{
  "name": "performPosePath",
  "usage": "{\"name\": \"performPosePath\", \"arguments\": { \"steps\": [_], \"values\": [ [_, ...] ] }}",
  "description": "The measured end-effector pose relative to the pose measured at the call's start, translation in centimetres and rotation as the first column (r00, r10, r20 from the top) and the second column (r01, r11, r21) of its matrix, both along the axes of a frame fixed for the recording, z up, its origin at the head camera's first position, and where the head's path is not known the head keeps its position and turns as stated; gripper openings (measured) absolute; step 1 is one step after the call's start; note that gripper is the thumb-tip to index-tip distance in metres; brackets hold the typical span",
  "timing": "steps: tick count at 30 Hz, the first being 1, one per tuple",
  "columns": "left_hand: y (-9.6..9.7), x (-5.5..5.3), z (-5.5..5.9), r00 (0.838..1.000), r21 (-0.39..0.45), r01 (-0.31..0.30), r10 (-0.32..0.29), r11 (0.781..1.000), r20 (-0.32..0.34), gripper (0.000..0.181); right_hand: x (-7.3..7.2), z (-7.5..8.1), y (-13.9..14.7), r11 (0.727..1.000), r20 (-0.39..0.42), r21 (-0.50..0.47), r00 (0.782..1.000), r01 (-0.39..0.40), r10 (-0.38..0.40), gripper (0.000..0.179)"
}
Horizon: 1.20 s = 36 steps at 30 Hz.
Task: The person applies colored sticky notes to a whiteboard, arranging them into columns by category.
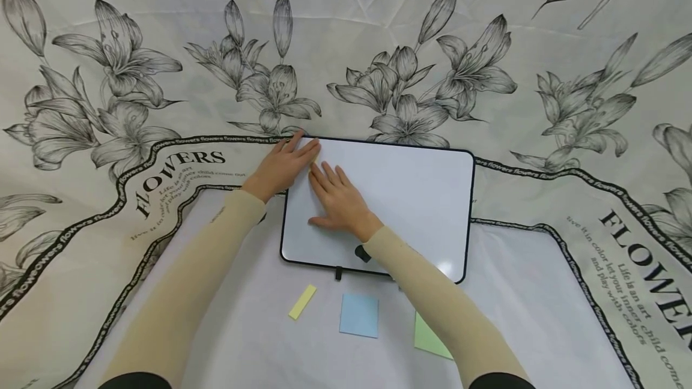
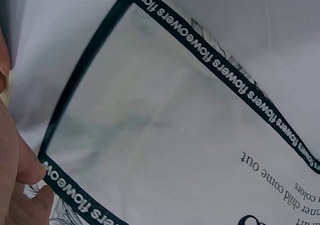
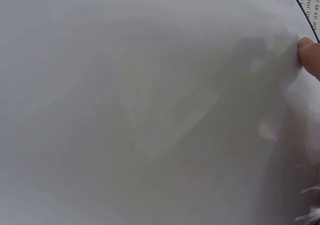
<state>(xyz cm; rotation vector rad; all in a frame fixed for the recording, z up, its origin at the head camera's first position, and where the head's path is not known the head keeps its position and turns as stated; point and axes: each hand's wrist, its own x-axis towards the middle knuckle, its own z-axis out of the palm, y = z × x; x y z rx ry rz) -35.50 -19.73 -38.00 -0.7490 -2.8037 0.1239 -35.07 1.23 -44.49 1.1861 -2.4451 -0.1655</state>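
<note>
A white board with a thin black frame [image 1: 411, 197] stands at the middle of the head view. At its top left corner lies my left hand [image 1: 282, 167], fingers stretched over the frame and the board face. My right hand [image 1: 343, 204] rests flat on the board just below, with its fingers extended and thumb out to the side. A sliver of yellow paper [image 1: 313, 164] shows by the fingertips, mostly hidden by the hands. The left wrist view catches part of the left hand [image 2: 22, 170] beside the frame; the right thumb [image 3: 310, 57] touches the glossy surface.
In front of the board lie a narrow yellow paper strip [image 1: 302, 302], a blue square note [image 1: 359, 316] and a light green note [image 1: 429, 338], partly under the right sleeve. A small black foot [image 1: 338, 273] sits at the board's lower edge. A flower-printed cloth [image 1: 540, 197] surrounds everything.
</note>
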Motion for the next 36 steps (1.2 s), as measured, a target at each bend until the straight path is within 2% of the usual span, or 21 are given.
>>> {"name": "performPosePath", "arguments": {
  "steps": [5, 8, 13, 18, 24, 31, 36],
  "values": [
    [-0.4, 0.1, -0.1, 1.0, -0.005, -0.013, 0.013, 1.0, -0.001, 0.072, 0.0, -0.1, 0.3, 1.0, 0.006, 0.001, 1.0, 0.012, -0.012, 0.111],
    [-0.5, 0.0, -0.3, 1.0, -0.013, -0.003, 0.002, 1.0, -0.009, 0.077, -0.1, -0.2, 0.3, 1.0, 0.013, 0.0, 1.0, 0.008, -0.008, 0.111],
    [0.3, -0.2, -0.2, 1.0, -0.03, 0.006, -0.006, 1.0, -0.007, 0.08, 0.0, -0.1, 0.1, 1.0, 0.041, 0.004, 0.999, 0.007, -0.007, 0.111],
    [0.8, -0.3, 0.0, 1.0, -0.012, -0.027, 0.027, 1.0, 0.012, 0.077, 0.0, -0.1, -0.1, 1.0, 0.042, 0.012, 0.999, 0.009, -0.009, 0.111],
    [0.4, -0.2, -0.2, 0.994, -0.024, -0.112, 0.112, 0.993, 0.007, 0.073, 0.1, -0.2, -0.1, 1.0, 0.035, 0.016, 0.999, 0.011, -0.011, 0.11],
    [0.4, 0.1, 0.0, 0.996, -0.032, -0.076, 0.074, 0.997, -0.042, 0.067, 0.2, 0.0, -0.1, 1.0, 0.047, 0.014, 0.999, 0.01, -0.011, 0.111],
    [0.1, 0.6, -0.3, 0.998, -0.02, -0.053, 0.053, 0.998, -0.036, 0.068, 0.3, 0.1, -0.1, 1.0, 0.055, 0.021, 0.998, 0.019, -0.02, 0.11]
  ]
}}
